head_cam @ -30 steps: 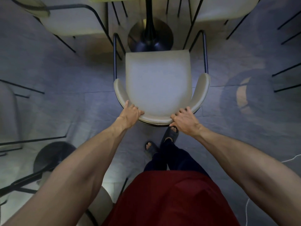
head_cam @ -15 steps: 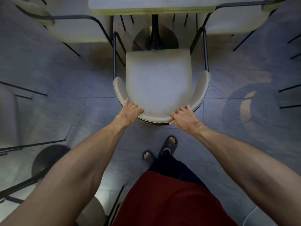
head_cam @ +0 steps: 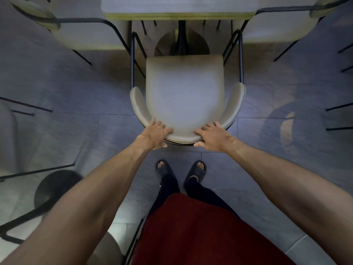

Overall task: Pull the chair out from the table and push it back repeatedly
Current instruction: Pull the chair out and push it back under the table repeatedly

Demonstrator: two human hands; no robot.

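Cream-upholstered armchair with a curved wraparound backrest and thin black metal legs stands directly at twelve o'clock from me, its seat out in the open on the grey tiled floor, with only the front edge of the seat reaching near the pale rectangular table top at the upper edge of the view. Beyond the seat, also toward twelve o'clock, the table's black central post drops to a round dark base. My left hand is closed over the top of the curved backrest at about eleven o'clock, fingers draped over the inner side toward the seat and thumb wrapped under the outer rim. My right hand grips the same rim at about one o'clock, fingers spread over the top edge and thumb tucked behind, so both hands have a firm hold of the backrest with a gap of bare rim between them. Both forearms reach out nearly straight. Below them, toward six o'clock, my feet in dark open-toed slippers stand side by side just behind the chair, and a dark red garment fills the bottom of the view. Two more cream chairs flank the table at ten and two o'clock.
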